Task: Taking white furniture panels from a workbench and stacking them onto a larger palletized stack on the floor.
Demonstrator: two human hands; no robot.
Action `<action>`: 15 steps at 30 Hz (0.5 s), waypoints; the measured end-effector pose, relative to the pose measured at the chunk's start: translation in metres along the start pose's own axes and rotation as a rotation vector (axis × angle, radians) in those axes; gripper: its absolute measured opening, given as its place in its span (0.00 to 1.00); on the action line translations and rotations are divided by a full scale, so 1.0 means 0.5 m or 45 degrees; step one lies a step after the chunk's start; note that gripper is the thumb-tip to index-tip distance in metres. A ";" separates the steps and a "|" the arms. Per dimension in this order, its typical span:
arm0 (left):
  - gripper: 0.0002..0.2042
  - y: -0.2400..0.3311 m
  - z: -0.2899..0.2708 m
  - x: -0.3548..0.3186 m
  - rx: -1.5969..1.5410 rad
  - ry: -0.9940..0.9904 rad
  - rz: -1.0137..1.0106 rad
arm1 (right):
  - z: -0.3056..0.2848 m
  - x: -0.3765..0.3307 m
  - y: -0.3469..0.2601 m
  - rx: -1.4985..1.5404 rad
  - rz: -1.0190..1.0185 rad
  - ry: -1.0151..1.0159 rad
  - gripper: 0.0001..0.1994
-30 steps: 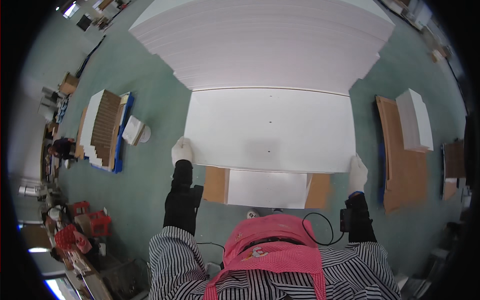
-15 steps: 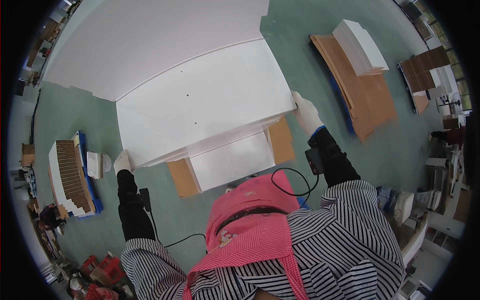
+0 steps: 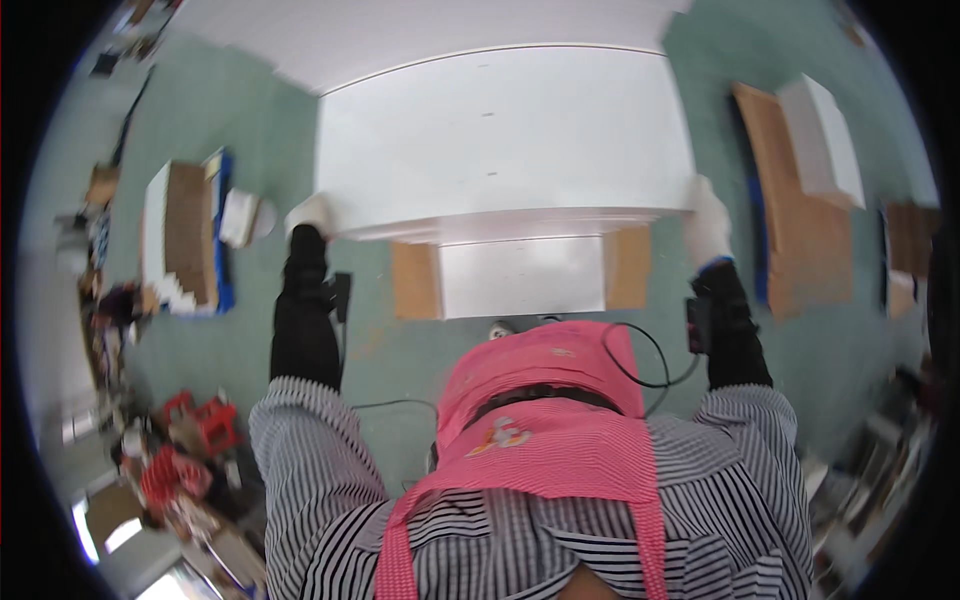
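Large white board held flat in front of the body, gripped at both near corners. Left hand, in a white glove, clenched around the near left corner of the board; black sleeve below it, with a small black device strapped at the wrist. Right hand, also white-gloved, grasping the near right corner; black sleeve and a black wrist device with a thin cable looping back toward the body. Board lifted above a green floor, its near edge showing as a thick pale band. Directly beneath that edge, on the floor, a smaller white panel flanked by two brown cardboard pieces. Beyond the board, toward the top, a broad stack of more white sheets. Off to the left, a pallet-like stack of brown and white sheets with a blue edge, and a small white object just beside it. Off to the right, a brown cardboard sheet on the floor carrying a white box. Lower left, red crates and mixed clutter, blurred. Pink cloth over a striped shirt filling the bottom of the view.
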State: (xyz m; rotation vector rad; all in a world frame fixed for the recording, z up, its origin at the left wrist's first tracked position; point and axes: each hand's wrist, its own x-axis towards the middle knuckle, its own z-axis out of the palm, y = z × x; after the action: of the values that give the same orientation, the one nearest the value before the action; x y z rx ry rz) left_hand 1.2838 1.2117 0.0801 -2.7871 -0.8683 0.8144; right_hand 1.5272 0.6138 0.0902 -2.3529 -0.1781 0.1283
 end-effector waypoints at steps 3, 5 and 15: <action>0.18 0.001 -0.048 -0.060 -0.011 0.171 -0.029 | -0.013 0.010 -0.003 -0.058 0.056 -0.075 0.15; 0.15 -0.005 -0.048 -0.074 -0.212 0.190 -0.088 | 0.003 0.030 0.022 0.080 0.109 -0.142 0.17; 0.22 0.023 -0.061 -0.046 -1.519 0.148 -0.722 | 0.017 0.036 -0.033 0.911 0.555 -0.022 0.20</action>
State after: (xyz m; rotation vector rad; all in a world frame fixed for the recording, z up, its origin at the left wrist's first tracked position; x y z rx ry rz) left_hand 1.2895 1.1908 0.1137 -2.9362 -2.5938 -0.0472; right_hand 1.5423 0.6339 0.0951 -1.6410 0.3299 0.3588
